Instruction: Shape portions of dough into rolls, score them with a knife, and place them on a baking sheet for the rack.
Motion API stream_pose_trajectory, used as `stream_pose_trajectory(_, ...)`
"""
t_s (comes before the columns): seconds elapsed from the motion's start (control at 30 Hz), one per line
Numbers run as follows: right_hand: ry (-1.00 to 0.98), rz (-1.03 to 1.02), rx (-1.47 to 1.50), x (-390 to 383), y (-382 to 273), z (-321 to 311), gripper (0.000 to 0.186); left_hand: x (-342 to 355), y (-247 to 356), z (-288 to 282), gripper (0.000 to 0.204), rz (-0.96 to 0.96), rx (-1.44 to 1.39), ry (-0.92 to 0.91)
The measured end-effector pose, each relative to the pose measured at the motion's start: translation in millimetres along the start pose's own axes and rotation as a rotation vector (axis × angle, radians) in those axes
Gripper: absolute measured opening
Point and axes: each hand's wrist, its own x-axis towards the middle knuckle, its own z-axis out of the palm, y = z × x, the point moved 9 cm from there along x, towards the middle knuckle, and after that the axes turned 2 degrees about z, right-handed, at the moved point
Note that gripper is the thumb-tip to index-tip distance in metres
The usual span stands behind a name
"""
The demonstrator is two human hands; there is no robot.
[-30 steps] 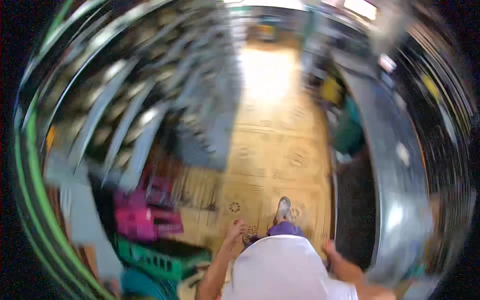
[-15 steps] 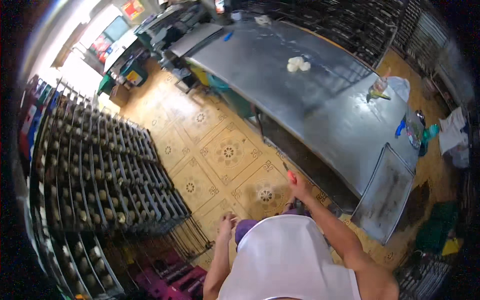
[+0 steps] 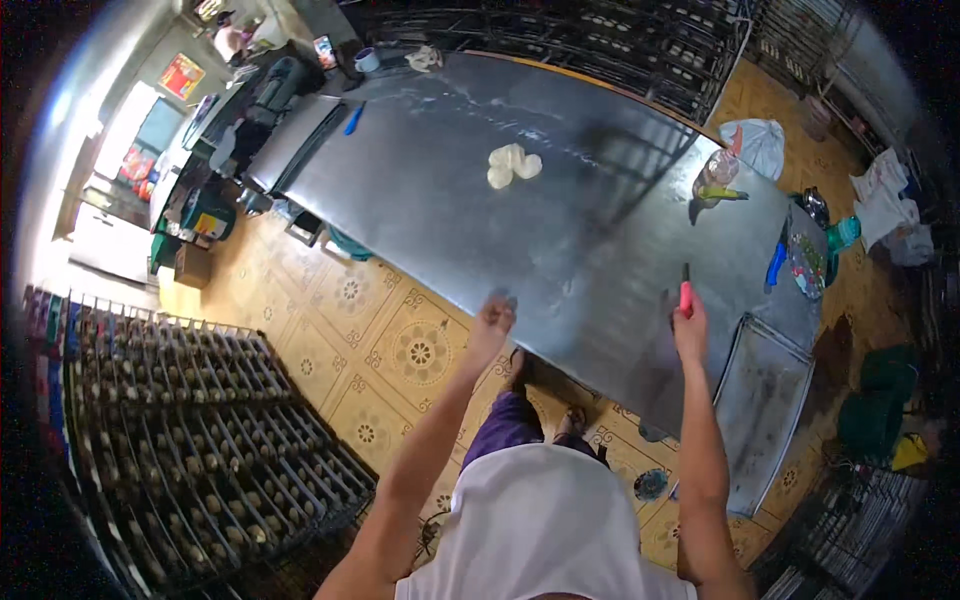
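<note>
My right hand (image 3: 690, 322) is closed around the pink-red handle of a small knife (image 3: 686, 290), held over the right part of the metal table (image 3: 430, 215). Its short dark tip points away from me. Over the table's near edge is my left hand (image 3: 492, 325), its fingers bent and blurred; whether anything is in them I cannot tell. Beyond both hands, a small cluster of pale dough pieces (image 3: 512, 165) lies on the tabletop.
On my left stands a rack (image 3: 200, 430) of trays with many round pieces. An empty-looking metal tray (image 3: 765, 410) overlaps the table's right end. A clear bag with a yellow-green item (image 3: 720, 190), a blue-handled tool (image 3: 775, 265) and a blue object (image 3: 353, 118) lie on the table.
I have turned and come closer to the table. My right hand has moved with the knife from beside the table to above it; my left hand has risen to the table's near edge.
</note>
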Motion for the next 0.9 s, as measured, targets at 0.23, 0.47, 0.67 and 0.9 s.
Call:
stream_pose_trajectory(0.23, 0.125, -0.098, -0.43, -35, -72, 19, 0.04, 237, 27, -42, 0.038, 0.127, 0.154, 0.303)
stream_pose_trajectory(0.47, -0.1, 0.08, -0.153, -112, -119, 114, 0.035, 329, 48, -47, 0.029, 0.194, 0.679, 0.255)
stream_pose_trajectory(0.67, -0.182, 0.032, -0.184, -55, -213, 171, 0.048, 204, 47, 28, 0.037, -0.076, -0.04, -0.42)
stream_pose_trajectory(0.9, -0.594, 0.15, -0.12, -68, -176, 177, 0.069, 75, 47, 113, 0.046, -0.225, -0.079, -0.726)
